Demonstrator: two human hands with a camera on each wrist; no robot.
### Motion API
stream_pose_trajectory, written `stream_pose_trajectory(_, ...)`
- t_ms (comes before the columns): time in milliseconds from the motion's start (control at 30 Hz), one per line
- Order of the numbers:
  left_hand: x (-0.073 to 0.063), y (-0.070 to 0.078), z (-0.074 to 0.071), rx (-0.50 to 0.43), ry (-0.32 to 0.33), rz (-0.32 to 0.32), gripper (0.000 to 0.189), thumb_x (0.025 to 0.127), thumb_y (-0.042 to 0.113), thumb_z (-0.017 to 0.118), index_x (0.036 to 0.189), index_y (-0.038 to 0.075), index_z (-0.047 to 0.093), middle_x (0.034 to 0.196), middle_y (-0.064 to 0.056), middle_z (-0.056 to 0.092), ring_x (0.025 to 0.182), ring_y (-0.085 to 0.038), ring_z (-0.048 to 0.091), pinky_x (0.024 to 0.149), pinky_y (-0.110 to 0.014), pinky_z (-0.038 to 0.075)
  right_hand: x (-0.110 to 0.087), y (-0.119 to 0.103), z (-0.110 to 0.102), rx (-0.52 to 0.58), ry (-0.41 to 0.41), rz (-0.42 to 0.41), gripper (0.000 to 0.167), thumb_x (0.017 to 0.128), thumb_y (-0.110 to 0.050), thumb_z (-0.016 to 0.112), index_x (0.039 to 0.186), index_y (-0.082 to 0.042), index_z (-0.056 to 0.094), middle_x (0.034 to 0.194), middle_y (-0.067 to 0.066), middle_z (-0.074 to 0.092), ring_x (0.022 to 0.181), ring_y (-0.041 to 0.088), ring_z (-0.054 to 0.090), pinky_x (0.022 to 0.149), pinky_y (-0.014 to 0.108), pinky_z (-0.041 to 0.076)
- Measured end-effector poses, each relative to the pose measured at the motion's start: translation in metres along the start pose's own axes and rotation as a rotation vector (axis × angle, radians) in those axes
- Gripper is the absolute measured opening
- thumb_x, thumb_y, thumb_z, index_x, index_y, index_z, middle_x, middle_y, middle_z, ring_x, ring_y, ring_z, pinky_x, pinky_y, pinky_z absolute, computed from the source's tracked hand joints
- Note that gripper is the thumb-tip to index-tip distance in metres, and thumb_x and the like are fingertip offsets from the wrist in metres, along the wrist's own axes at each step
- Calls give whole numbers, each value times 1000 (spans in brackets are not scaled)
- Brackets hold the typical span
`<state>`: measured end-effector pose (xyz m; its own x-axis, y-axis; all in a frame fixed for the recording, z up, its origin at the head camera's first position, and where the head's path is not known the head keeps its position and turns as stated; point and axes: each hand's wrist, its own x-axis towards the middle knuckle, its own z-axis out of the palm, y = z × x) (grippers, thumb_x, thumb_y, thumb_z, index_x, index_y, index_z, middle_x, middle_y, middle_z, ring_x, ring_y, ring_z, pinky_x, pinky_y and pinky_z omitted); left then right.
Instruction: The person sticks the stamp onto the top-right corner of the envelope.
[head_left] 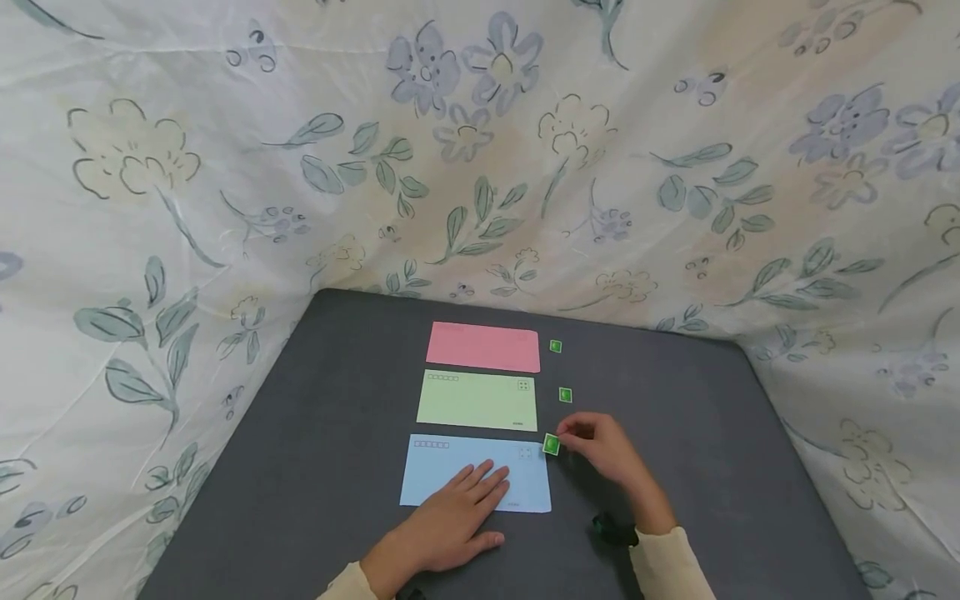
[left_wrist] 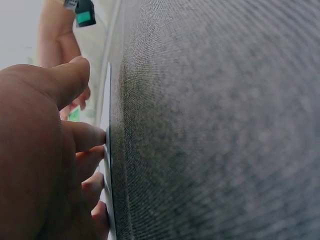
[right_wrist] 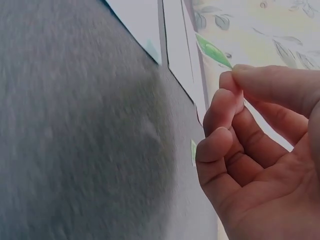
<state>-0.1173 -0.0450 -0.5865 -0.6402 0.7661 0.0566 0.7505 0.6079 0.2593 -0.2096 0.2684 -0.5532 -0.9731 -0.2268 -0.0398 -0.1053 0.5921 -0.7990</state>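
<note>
A blue envelope (head_left: 438,471) lies nearest the person, with printed boxes along its top. My left hand (head_left: 459,518) rests on its lower part, fingers extended and thumb out to the side. Between thumb and forefinger, my right hand (head_left: 603,450) pinches a small green stamp (head_left: 551,444) at the envelope's upper right edge, beside the printed stamp square (head_left: 525,454). Seen from the right wrist, the stamp (right_wrist: 214,51) sticks out past the fingertips, raised off the table, while the other fingers curl inward. The left wrist view shows the left fingertips (left_wrist: 95,137) against the envelope's surface.
Beyond the blue envelope lie a light green envelope (head_left: 476,400) and a pink envelope (head_left: 483,347). Two more green stamps, a nearer one (head_left: 566,395) and a farther one (head_left: 556,346), lie to their right. Flowered cloth (head_left: 480,167) surrounds the dark grey table (head_left: 337,400).
</note>
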Motion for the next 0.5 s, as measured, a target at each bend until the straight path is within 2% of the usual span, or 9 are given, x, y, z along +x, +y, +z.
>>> stream_pose_trajectory(300, 2, 0, -2, -23, -12, -3, 71, 115, 55, 45, 168, 8, 41, 176, -6, 32, 163, -29, 26, 129, -47, 28, 4, -2, 17, 30, -53, -59, 6, 100, -5, 78, 104, -8, 81, 93, 0, 73, 79, 21, 65, 70, 30, 57)
stream_pose_trajectory(500, 2, -1, -1, -26, -15, -8, 71, 115, 56, 44, 168, 9, 40, 177, -5, 31, 163, -28, 25, 129, -46, 27, 8, -5, 24, 50, -61, -54, 6, 100, -3, 77, 105, -5, 80, 95, 2, 74, 80, 21, 64, 70, 30, 57)
